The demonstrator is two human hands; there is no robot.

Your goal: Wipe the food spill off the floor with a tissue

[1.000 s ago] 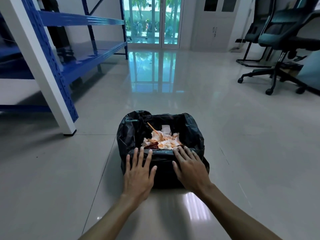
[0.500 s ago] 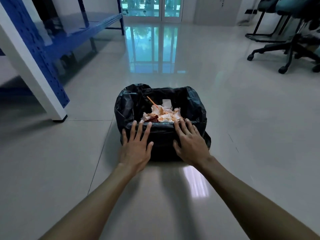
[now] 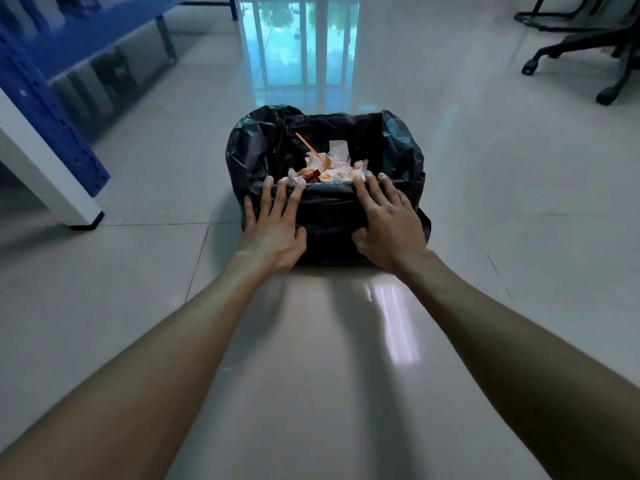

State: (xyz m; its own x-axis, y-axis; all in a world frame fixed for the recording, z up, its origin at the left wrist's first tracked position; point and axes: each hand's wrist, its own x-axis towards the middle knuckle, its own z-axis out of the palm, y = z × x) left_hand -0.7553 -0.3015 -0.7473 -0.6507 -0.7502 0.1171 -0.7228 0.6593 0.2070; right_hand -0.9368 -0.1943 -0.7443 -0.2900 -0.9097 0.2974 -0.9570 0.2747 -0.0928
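Observation:
A small bin lined with a black bag (image 3: 327, 220) stands on the glossy tiled floor (image 3: 311, 375). Inside lie crumpled tissues stained orange-red (image 3: 332, 169) and a thin orange stick (image 3: 304, 142). My left hand (image 3: 273, 226) lies flat on the bin's near wall with its fingers spread and fingertips at the rim. My right hand (image 3: 389, 220) rests the same way on the right part of that wall, thumb low on the side. Both arms are stretched far forward. The floor I can see shows only reflections, no spill.
A blue shelving rack with a white leg (image 3: 52, 174) stands at the left, its foot near the bin. Office chair bases on castors (image 3: 602, 74) are at the far right. A glass door reflects on the floor behind the bin (image 3: 301, 46).
My arms have stretched out further with both hands kept on the bin, which sits further from me. The view has tilted down, hiding the door and chair seats.

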